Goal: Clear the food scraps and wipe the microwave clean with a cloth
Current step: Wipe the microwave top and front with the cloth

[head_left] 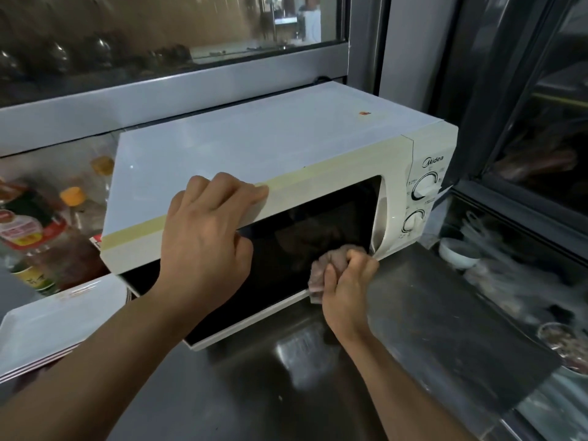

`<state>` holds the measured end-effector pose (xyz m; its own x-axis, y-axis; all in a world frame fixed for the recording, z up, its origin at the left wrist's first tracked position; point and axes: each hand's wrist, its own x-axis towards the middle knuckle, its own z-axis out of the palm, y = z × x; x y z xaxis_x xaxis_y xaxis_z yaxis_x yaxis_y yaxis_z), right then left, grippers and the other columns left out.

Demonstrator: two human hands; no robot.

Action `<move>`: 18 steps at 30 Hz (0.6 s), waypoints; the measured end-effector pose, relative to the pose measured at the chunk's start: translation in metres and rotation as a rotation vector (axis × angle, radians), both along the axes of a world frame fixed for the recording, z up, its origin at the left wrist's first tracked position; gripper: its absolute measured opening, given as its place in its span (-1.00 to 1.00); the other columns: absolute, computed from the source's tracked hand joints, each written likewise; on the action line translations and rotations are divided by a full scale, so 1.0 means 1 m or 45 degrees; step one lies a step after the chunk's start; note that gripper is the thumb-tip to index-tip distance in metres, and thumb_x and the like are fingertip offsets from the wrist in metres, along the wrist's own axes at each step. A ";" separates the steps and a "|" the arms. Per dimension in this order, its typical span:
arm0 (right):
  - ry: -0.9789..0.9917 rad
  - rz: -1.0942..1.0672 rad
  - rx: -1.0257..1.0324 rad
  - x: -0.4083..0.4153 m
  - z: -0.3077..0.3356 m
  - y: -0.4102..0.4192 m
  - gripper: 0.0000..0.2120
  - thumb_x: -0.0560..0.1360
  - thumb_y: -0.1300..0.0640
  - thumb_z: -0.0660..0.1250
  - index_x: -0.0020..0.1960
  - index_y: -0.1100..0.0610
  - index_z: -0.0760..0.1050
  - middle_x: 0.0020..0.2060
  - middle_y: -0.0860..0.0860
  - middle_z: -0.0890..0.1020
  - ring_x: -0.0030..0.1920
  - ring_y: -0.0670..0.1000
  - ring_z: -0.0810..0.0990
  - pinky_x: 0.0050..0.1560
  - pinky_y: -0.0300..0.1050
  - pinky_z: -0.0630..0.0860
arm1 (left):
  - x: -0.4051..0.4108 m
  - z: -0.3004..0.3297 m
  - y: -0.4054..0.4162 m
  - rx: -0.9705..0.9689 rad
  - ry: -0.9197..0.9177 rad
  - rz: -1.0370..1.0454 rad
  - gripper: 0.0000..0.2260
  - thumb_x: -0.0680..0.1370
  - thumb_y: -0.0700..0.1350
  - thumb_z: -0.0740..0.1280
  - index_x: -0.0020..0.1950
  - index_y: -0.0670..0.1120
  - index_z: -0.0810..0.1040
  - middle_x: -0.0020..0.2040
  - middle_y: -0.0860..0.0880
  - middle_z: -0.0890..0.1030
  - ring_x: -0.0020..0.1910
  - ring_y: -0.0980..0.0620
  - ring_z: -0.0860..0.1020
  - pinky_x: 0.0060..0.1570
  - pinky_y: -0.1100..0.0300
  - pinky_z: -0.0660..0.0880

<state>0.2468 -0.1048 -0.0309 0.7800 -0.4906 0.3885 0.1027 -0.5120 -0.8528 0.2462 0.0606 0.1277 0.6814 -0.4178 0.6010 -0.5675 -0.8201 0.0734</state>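
A cream-white microwave [270, 148] stands on a steel counter, its dark glass door [318, 224] closed. My left hand [206, 237] lies over the top front edge of the door, fingers on the lid and thumb down on the glass. My right hand [346, 288] grips a bunched pinkish cloth [331, 259] and holds it against the door's lower right corner, beside the door handle. Two round dials [424, 186] sit on the control panel at the right. No food scraps show.
Sauce bottles [35, 227] with orange caps crowd the left behind the microwave. White trays [54, 326] are stacked at the lower left. The steel counter [413, 313] runs forward and right. A white bowl [458, 253] and dishes lie beyond its right edge.
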 end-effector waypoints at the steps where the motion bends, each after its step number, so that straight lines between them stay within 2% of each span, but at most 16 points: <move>1: 0.037 0.048 0.028 -0.003 -0.002 0.002 -0.82 0.51 0.36 0.18 0.03 0.17 0.25 0.13 0.14 0.26 0.02 0.02 0.39 0.06 -0.02 0.51 | -0.001 0.001 0.001 0.018 0.013 -0.011 -0.48 0.26 -0.30 0.23 0.22 -0.15 0.55 0.04 -0.08 0.55 -0.08 -0.12 0.39 -0.10 0.13 0.26; 3: 0.033 0.024 0.042 -0.004 0.008 0.005 -0.83 0.49 0.32 0.21 0.05 0.17 0.31 0.07 0.16 0.33 -0.01 0.04 0.36 0.04 -0.07 0.40 | -0.004 0.003 0.005 0.038 0.048 -0.030 -0.44 0.27 -0.30 0.22 0.28 -0.16 0.50 0.10 -0.10 0.55 -0.02 -0.13 0.41 -0.05 0.11 0.32; 5: -0.039 -0.044 0.008 -0.004 0.035 0.010 -0.80 0.46 0.25 0.27 0.07 0.21 0.36 0.07 0.17 0.35 0.05 0.07 0.37 0.07 -0.12 0.35 | -0.008 0.006 0.009 -0.006 0.112 -0.055 -0.41 0.28 -0.30 0.20 0.34 -0.16 0.45 0.17 -0.11 0.54 0.08 -0.14 0.44 0.05 0.09 0.36; 8: -0.292 0.028 -0.123 0.000 0.079 0.023 -0.76 0.41 0.38 0.29 0.01 0.21 0.32 0.08 0.06 0.25 0.11 0.04 0.37 0.16 -0.22 0.38 | -0.015 0.009 0.021 -0.055 0.142 -0.059 -0.43 0.29 -0.33 0.18 0.32 -0.18 0.46 0.28 -0.13 0.49 0.24 -0.14 0.42 0.19 0.09 0.37; 11: -0.362 0.004 -0.178 0.003 0.086 0.033 -0.76 0.40 0.38 0.31 0.01 0.24 0.33 0.09 0.10 0.25 0.17 0.09 0.35 0.22 -0.24 0.33 | -0.023 0.005 0.038 -0.049 0.109 0.045 -0.50 0.29 -0.35 0.22 0.23 -0.20 0.53 0.27 -0.16 0.49 0.24 -0.18 0.40 0.16 -0.01 0.40; 14: -0.289 0.042 -0.278 -0.005 0.052 0.044 -0.78 0.42 0.35 0.34 0.03 0.32 0.39 0.11 0.23 0.31 0.20 0.21 0.37 0.24 -0.13 0.36 | -0.027 -0.001 0.052 -0.054 0.092 0.148 -0.50 0.29 -0.35 0.25 0.23 -0.18 0.54 0.22 -0.17 0.50 0.18 -0.15 0.35 0.10 0.04 0.35; 16: -0.182 0.059 -0.357 -0.015 0.023 0.050 -0.81 0.43 0.35 0.34 0.00 0.34 0.41 0.09 0.25 0.34 0.13 0.22 0.43 0.09 -0.02 0.50 | -0.030 -0.004 0.054 -0.039 0.089 0.180 -0.47 0.30 -0.40 0.29 0.27 -0.16 0.52 0.21 -0.17 0.50 0.16 -0.12 0.31 0.07 0.06 0.31; 18: -0.095 0.172 -0.368 -0.020 0.006 0.052 -0.81 0.43 0.33 0.33 0.01 0.31 0.39 0.02 0.27 0.37 -0.06 0.18 0.47 -0.14 -0.06 0.52 | -0.033 -0.005 0.053 -0.034 0.097 0.217 -0.43 0.29 -0.44 0.35 0.29 -0.15 0.50 0.21 -0.18 0.49 0.16 -0.12 0.30 0.08 0.02 0.32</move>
<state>0.2266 -0.0529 -0.0251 0.7946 -0.2457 0.5553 0.2429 -0.7095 -0.6615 0.2136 0.1132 0.1225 0.7849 -0.2773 0.5541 -0.4126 -0.9011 0.1336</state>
